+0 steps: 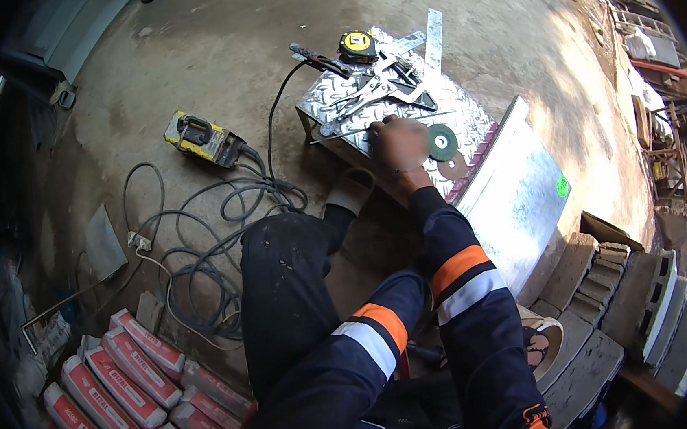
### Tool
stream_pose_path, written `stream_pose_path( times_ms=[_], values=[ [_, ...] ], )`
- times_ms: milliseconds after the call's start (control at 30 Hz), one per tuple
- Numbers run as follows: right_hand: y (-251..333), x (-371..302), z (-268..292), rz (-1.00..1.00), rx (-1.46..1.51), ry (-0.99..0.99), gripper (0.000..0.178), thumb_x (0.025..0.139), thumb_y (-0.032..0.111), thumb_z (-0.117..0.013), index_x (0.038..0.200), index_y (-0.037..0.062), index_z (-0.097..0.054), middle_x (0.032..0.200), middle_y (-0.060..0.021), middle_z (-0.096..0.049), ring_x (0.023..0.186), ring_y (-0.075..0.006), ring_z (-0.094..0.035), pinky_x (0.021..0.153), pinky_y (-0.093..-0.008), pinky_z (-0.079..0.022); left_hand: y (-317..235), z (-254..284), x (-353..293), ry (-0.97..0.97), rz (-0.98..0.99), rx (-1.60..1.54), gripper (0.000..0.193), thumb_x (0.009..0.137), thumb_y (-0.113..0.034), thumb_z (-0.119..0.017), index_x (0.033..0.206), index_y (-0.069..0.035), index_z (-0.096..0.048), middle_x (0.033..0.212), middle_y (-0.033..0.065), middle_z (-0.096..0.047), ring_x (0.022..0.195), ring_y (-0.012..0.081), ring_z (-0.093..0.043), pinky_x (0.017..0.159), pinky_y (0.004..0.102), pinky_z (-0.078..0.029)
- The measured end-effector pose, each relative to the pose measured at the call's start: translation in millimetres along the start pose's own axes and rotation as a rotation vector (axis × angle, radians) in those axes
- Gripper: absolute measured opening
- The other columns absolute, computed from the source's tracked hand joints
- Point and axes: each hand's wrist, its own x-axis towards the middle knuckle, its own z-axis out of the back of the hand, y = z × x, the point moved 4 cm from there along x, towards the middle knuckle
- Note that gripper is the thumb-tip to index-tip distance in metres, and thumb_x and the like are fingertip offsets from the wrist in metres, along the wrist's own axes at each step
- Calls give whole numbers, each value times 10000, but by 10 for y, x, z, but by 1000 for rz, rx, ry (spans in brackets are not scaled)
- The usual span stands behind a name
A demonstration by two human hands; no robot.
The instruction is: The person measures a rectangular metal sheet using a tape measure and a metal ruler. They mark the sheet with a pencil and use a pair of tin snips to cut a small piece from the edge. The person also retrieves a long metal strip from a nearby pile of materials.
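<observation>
My right hand (401,144) is closed at the near edge of a low bench topped with checkered metal plate (465,114). Its fingers are curled and blurred, and whatever they hold is hidden. A thin rod (341,135) lies across the plate beside the fingers. Right of the hand are a green grinding disc (433,151) and a brown disc (454,167). Beyond it rest locking pliers (373,91), a steel ruler (433,43), a yellow-and-black tape measure (357,45) and an electrode holder (320,60). My left sleeve (375,338) crosses low in front; the left hand is out of sight.
A yellow-and-black machine (204,138) sits on the floor at left, with coiled cables (216,250) beside it. Red-and-white bags (121,377) are stacked at lower left. A leaning metal sheet (514,199) adjoins the bench; concrete blocks (573,272) stand at lower right.
</observation>
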Motion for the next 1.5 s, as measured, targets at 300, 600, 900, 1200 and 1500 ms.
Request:
stream_pose_path(
  times_ms=[300,600,900,1200,1500],
  values=[
    [-7,57,-78,312,71,-5,190,852,146,-558,1010,166,-662,1069,-55,-650,979,-209,-661,921,-422,-407,63,-131,166,-53,-2,72,547,826,-464,-697,1156,-28,-666,1178,182,-675,1114,344,-636,932,412,-491],
    [-65,279,-36,390,232,84,139,832,146,-558,899,127,-679,936,-77,-657,929,-308,-675,764,-430,-557,223,-129,433,-36,-44,56,555,816,-472,-705,1138,-21,-674,1155,188,-683,1092,342,-646,910,417,-497],
    [-132,-175,735,-114,871,-437,189,915,255,-596,950,70,-577,741,-167,-664,660,-394,-642,610,-490,-509,590,59,839,77,-212,-152,563,805,-479,-714,1121,-13,-681,1131,193,-692,1071,340,-656,888,422,-502],
    [-1778,-2373,854,-931,955,-687,151,939,183,-628,923,34,-636,725,-64,-698,646,-144,-683,603,-286,-534,-429,-44,-138,-385,-152,708,728,759,-519,-760,1190,40,-582,1135,235,-659,1093,354,-640,928,444,-495],
    [-1956,-2923,930,-1075,917,-682,161,882,188,-678,900,28,-684,721,-71,-681,643,-140,-631,628,-305,-514,-925,-376,-229,-409,-585,1230,804,853,-46,-603,1518,-378,-296,1556,189,-247,1321,437,-425,1040,509,-392]
  ],
)
